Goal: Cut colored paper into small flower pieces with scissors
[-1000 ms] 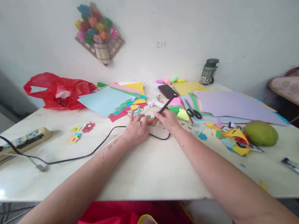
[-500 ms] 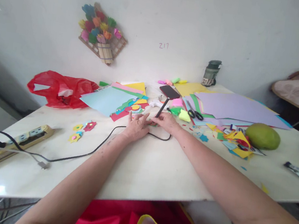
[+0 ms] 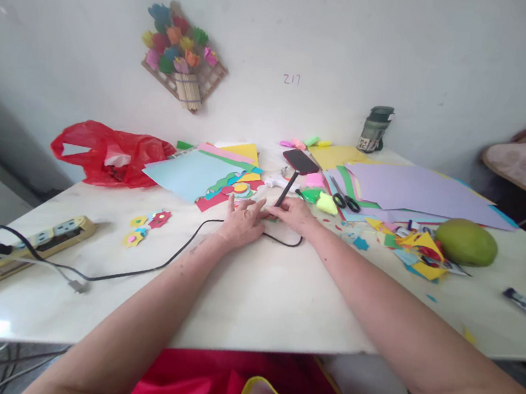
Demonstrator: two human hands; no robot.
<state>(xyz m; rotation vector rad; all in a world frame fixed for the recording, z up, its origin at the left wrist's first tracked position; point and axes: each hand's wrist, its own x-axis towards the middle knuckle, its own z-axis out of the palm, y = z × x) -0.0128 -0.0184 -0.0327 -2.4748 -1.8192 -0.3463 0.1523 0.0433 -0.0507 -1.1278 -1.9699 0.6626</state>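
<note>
My right hand (image 3: pixel 292 212) grips a black pen (image 3: pixel 286 189), its upper end tilted up and to the right. Beside it, my left hand (image 3: pixel 242 223) rests on the table with its fingers spread, the fingertips close to the pen. A small green piece shows between the hands, mostly hidden by the fingers. A black cable (image 3: pixel 161 266) runs past the wrists. Behind the left hand lie layered paper cutouts (image 3: pixel 239 189). A white glue gun (image 3: pixel 275 181) is just behind the pen, near green and yellow clay (image 3: pixel 326 203).
Scissors (image 3: pixel 347 202) and lilac paper (image 3: pixel 419 190) lie at the right, with paper scraps (image 3: pixel 425 254) and a green mango (image 3: pixel 465 242). At the left are paper flowers (image 3: pixel 132 238), a red bag (image 3: pixel 108 154) and a power strip (image 3: pixel 51 240). A phone (image 3: pixel 300 161) lies further back.
The whole view has shifted slightly. Both hands keep nearly the same place, and the pen remains in my right hand.
</note>
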